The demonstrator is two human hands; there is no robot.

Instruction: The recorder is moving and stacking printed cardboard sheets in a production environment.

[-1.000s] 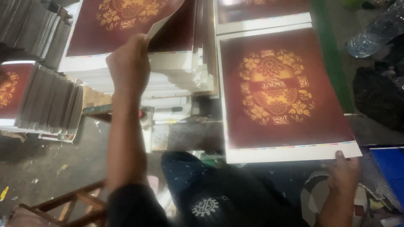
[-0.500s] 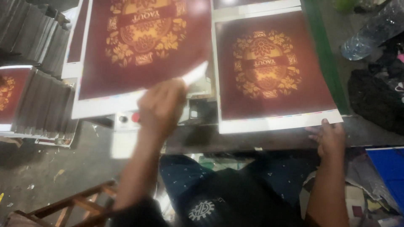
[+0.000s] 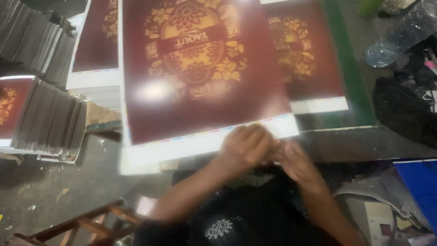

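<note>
Hands, left (image 3: 246, 145) and right (image 3: 295, 159), pinch the maroon printed sheet's (image 3: 200, 77) near edge.

One head-worn camera looks steeply down, close over the printed sheet (image 3: 200, 77) filling the upper centre of the frame.

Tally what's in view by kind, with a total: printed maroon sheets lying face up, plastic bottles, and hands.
Maroon and gold printed sheets showing their faces: 4 (held sheet, one behind at right, one at left, one on the far-left stack)
Clear plastic bottle: 1
Hands: 2 (left hand, right hand)
Total: 7
</note>
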